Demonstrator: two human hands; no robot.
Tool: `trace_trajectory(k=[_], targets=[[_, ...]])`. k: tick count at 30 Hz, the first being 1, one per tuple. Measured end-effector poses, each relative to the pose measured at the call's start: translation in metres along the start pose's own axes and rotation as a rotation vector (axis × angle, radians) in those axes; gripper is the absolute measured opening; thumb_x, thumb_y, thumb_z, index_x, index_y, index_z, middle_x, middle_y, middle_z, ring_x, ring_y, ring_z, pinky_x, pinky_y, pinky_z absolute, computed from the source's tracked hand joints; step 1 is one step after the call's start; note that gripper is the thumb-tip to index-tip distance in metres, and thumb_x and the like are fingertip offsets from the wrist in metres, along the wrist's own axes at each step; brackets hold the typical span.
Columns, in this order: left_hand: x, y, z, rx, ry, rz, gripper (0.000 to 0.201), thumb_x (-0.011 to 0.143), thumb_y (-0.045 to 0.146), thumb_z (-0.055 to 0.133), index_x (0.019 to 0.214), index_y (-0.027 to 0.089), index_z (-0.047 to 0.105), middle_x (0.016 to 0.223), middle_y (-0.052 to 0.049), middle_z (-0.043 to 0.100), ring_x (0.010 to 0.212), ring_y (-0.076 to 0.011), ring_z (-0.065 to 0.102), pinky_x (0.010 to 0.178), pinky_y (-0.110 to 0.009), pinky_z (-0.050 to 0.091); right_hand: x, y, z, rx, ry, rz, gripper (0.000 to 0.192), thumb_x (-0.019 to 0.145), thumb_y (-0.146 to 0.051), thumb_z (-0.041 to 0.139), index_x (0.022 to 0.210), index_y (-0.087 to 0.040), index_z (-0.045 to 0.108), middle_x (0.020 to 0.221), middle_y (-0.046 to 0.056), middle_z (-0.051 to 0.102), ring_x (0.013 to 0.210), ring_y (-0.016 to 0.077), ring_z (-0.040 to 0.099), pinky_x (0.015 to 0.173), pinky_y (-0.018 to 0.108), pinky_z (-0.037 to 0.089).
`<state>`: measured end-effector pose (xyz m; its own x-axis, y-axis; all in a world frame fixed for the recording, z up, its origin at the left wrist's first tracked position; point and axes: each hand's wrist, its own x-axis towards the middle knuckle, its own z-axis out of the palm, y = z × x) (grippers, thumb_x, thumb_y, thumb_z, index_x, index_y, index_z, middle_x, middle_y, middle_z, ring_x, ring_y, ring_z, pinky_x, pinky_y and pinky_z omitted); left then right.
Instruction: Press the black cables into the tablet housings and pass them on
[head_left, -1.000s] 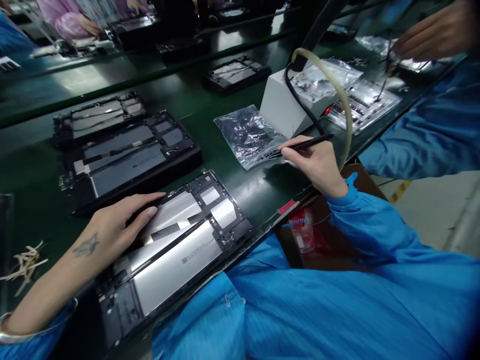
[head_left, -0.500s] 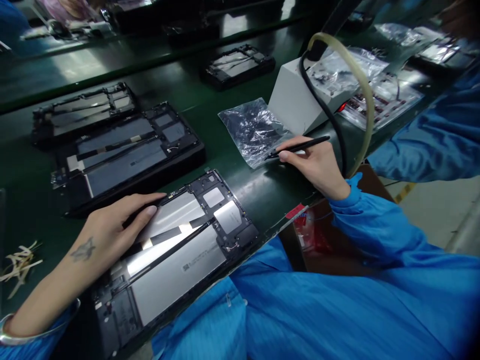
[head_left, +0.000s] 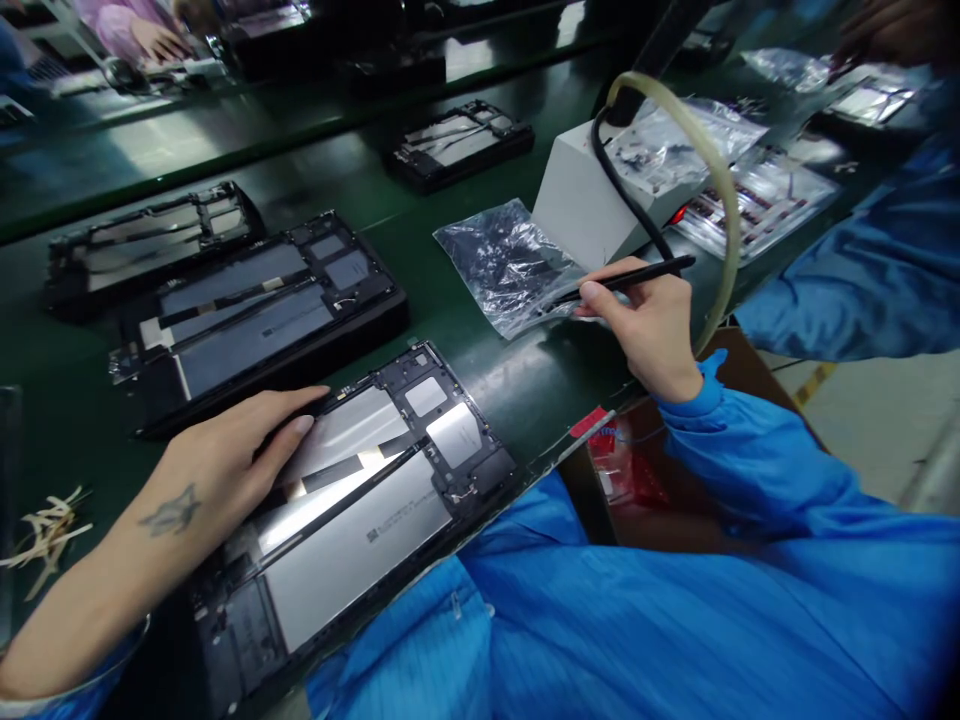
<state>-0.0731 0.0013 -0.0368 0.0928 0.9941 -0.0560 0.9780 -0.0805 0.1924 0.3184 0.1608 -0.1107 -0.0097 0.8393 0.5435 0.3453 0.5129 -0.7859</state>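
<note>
An opened tablet (head_left: pixel 360 560), its silver battery cells and black inner frame bare, lies at the bench's near edge. My left hand (head_left: pixel 225 455) rests at its far left edge, thumb and forefinger stretched apart; its other fingers are hidden. In my right hand (head_left: pixel 652 320), thumb and fingers are closed round slim black tweezers (head_left: pixel 645 273). Their tips are at the near end of a clear plastic bag (head_left: pixel 510 260) of small dark parts. Whether the tips hold anything is too small to tell.
Beyond my tablet lies another opened tablet (head_left: pixel 262 310) on a dark block, with more tablets (head_left: pixel 157 240) behind. A white box (head_left: pixel 585 195) with a cable and yellowish hose (head_left: pixel 724 190) stands right. Pale strips (head_left: pixel 49 535) lie left. A co-worker's blue sleeve (head_left: pixel 847 280) reaches in.
My right hand and the tweezers have shifted a little right, the tips drawn slightly along the bag's near end. My left hand stays on the tablet. Tablets at the back have slid left.
</note>
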Motion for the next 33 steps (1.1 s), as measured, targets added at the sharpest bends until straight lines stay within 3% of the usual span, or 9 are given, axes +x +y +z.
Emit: trace_trajectory(k=[4, 7, 9, 12, 15, 20, 28, 33], targets=[[0.021, 0.023, -0.008, 0.244, 0.101, 0.334, 0.046, 0.108, 0.037, 0.033, 0.142, 0.019, 0.058, 0.149, -0.012, 0.056, 0.128, -0.0337, 0.060, 0.098, -0.050, 0.057, 0.000, 0.005, -0.006, 0.047, -0.032, 0.011, 0.015, 0.088, -0.040, 0.080, 0.091, -0.026, 0.077, 0.088, 0.000, 0.073, 0.069, 0.0154, 0.069, 0.063, 0.030, 0.060], [0.056, 0.057, -0.004, 0.269, 0.115, 0.621, 0.041, 0.107, 0.026, 0.036, 0.137, 0.017, 0.062, 0.149, -0.016, 0.055, 0.130, -0.0350, 0.057, 0.098, -0.051, 0.056, 0.000, 0.003, -0.008, 0.032, -0.037, -0.010, 0.012, 0.088, -0.038, 0.080, 0.092, -0.027, 0.078, 0.088, -0.001, 0.073, 0.071, 0.0152, 0.069, 0.063, 0.028, 0.058], [0.082, 0.083, 0.003, 0.258, 0.082, 0.716, 0.042, 0.106, 0.020, 0.036, 0.141, 0.017, 0.059, 0.150, -0.016, 0.054, 0.130, -0.0331, 0.057, 0.100, -0.048, 0.055, 0.001, 0.000, -0.006, 0.018, -0.080, -0.025, 0.011, 0.087, -0.037, 0.080, 0.092, -0.027, 0.079, 0.088, 0.000, 0.074, 0.076, 0.0166, 0.070, 0.064, 0.028, 0.058], [0.110, 0.116, 0.015, 0.261, 0.001, 0.726, 0.047, 0.106, 0.018, 0.037, 0.152, 0.022, 0.049, 0.153, -0.017, 0.049, 0.124, -0.0303, 0.060, 0.099, -0.046, 0.055, 0.004, -0.006, -0.001, -0.010, -0.182, -0.036, 0.013, 0.087, -0.037, 0.079, 0.093, -0.025, 0.079, 0.093, 0.002, 0.076, 0.087, 0.0201, 0.072, 0.068, 0.030, 0.059], [0.124, 0.133, 0.023, 0.290, -0.070, 0.675, 0.050, 0.105, 0.017, 0.036, 0.154, 0.023, 0.045, 0.150, -0.018, 0.051, 0.114, -0.0297, 0.064, 0.096, -0.046, 0.055, 0.007, -0.007, 0.002, -0.023, -0.247, -0.033, 0.015, 0.088, -0.037, 0.077, 0.096, -0.024, 0.079, 0.098, 0.003, 0.077, 0.093, 0.0214, 0.072, 0.069, 0.030, 0.059], [0.128, 0.133, 0.027, 0.294, -0.084, 0.682, 0.051, 0.102, 0.012, 0.035, 0.152, 0.017, 0.047, 0.140, -0.018, 0.057, 0.114, -0.0300, 0.063, 0.096, -0.046, 0.055, 0.007, -0.007, 0.003, -0.051, -0.256, -0.045, 0.016, 0.090, -0.038, 0.075, 0.097, -0.024, 0.079, 0.098, 0.003, 0.077, 0.093, 0.0205, 0.072, 0.067, 0.029, 0.058], [0.127, 0.139, 0.022, 0.313, -0.143, 0.637, 0.049, 0.104, 0.013, 0.034, 0.152, 0.016, 0.047, 0.142, -0.018, 0.057, 0.120, -0.0316, 0.062, 0.100, -0.046, 0.054, 0.007, -0.007, 0.005, -0.051, -0.285, -0.051, 0.018, 0.091, -0.041, 0.076, 0.097, -0.024, 0.079, 0.099, 0.002, 0.077, 0.094, 0.0204, 0.072, 0.070, 0.029, 0.058], [0.132, 0.127, 0.025, 0.330, -0.091, 0.730, 0.048, 0.104, 0.015, 0.036, 0.151, 0.017, 0.046, 0.141, -0.017, 0.058, 0.115, -0.0274, 0.066, 0.097, -0.042, 0.056, 0.003, -0.015, 0.000, 0.017, -0.201, -0.031, 0.028, 0.087, -0.052, 0.078, 0.091, -0.024, 0.079, 0.094, 0.003, 0.078, 0.089, 0.0210, 0.073, 0.070, 0.031, 0.058]])
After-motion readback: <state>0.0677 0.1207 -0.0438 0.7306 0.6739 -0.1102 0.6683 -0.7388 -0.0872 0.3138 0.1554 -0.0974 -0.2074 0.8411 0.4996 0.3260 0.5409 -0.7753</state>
